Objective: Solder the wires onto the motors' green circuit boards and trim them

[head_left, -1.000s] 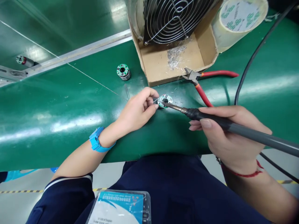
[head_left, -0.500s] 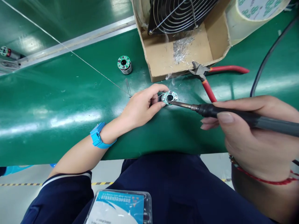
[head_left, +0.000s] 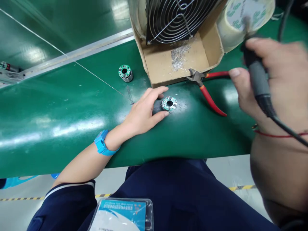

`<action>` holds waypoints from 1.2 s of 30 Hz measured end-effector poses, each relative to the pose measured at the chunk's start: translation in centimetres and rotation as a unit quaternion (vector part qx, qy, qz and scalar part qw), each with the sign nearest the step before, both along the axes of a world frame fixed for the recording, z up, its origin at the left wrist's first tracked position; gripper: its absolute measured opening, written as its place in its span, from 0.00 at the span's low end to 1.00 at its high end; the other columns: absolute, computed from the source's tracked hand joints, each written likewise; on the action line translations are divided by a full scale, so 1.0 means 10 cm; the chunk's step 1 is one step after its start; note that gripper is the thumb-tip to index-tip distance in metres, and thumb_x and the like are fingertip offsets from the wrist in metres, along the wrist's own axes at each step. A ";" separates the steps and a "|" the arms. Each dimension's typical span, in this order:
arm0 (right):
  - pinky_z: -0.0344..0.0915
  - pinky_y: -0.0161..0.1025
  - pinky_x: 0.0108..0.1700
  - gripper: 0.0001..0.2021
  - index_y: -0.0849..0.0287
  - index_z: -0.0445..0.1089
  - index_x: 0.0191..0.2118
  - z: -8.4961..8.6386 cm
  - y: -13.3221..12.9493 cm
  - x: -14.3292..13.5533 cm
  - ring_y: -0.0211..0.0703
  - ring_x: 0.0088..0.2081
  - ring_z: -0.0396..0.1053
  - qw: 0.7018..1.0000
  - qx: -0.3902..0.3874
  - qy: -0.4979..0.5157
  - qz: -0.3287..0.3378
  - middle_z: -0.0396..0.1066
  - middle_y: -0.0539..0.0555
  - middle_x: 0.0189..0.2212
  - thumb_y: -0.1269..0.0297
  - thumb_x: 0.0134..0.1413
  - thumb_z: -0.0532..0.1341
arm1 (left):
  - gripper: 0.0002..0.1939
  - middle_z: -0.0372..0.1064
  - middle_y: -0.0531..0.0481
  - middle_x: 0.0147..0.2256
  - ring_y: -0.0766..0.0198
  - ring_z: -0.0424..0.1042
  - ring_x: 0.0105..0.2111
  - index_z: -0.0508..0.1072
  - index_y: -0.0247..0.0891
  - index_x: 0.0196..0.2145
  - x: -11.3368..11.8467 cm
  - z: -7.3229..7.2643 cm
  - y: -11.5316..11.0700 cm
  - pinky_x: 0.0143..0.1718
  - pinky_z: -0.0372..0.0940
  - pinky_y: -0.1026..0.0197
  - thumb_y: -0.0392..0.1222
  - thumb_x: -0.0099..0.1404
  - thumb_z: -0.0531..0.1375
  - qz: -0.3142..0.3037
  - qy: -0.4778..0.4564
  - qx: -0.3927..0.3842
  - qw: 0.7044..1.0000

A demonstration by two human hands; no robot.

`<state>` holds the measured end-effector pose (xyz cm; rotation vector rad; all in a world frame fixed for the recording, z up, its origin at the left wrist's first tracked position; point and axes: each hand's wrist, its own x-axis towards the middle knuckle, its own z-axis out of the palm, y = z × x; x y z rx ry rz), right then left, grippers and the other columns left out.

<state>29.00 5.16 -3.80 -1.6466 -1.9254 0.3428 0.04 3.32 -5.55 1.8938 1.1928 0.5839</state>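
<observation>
My left hand [head_left: 141,114] rests on the bench with thumb and index finger spread around a small round motor-like part topped by a green ring-shaped circuit board [head_left: 169,103]. A gap shows between the fingertips and that part. A thin wire, likely solder [head_left: 96,76], runs from the upper left toward this hand; whether the hidden fingers touch it I cannot tell. My right hand [head_left: 276,77] grips a soldering iron [head_left: 258,77], tip up and blurred, in front of the tape roll. Red-handled cutters [head_left: 198,77] lie beside the right thumb.
A second round part with a green board [head_left: 125,72] stands on the green bench [head_left: 60,134]. Behind is a cardboard tray [head_left: 173,75] with metal clippings and a fan [head_left: 180,19]. A large tape roll [head_left: 231,35] stands at its right. A metal rail [head_left: 79,54] crosses the back left.
The soldering iron has left the circuit board and swung up and right in my right hand, its tip now pointing away. My left fingers have spread off the part. The view has shifted slightly.
</observation>
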 end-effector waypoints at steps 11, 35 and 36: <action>0.66 0.57 0.49 0.38 0.61 0.68 0.56 -0.48 0.01 0.10 0.61 0.50 0.72 0.986 0.012 -0.150 0.071 0.73 0.68 0.49 0.47 0.40 0.73 | 0.19 0.73 0.47 0.51 0.57 0.72 0.51 0.68 0.38 0.52 0.09 0.04 -0.03 0.49 0.65 0.58 0.33 0.64 0.64 0.020 0.007 -0.003 1.000; 0.56 0.39 0.30 0.14 0.60 0.71 0.48 0.03 -0.23 -0.30 0.43 0.32 0.65 0.943 0.158 -0.268 0.118 0.70 0.53 0.28 0.58 0.62 0.60 | 0.18 0.73 0.48 0.44 0.61 0.74 0.45 0.69 0.39 0.49 -0.01 0.10 -0.06 0.41 0.70 0.62 0.46 0.65 0.66 0.058 0.028 0.227 0.972; 0.55 0.40 0.31 0.17 0.61 0.71 0.49 0.00 -0.19 -0.31 0.44 0.33 0.66 0.946 0.139 -0.282 0.074 0.71 0.54 0.29 0.56 0.60 0.60 | 0.18 0.73 0.48 0.44 0.60 0.74 0.46 0.69 0.40 0.49 -0.04 0.12 -0.03 0.42 0.70 0.60 0.48 0.66 0.66 0.069 0.019 0.241 0.968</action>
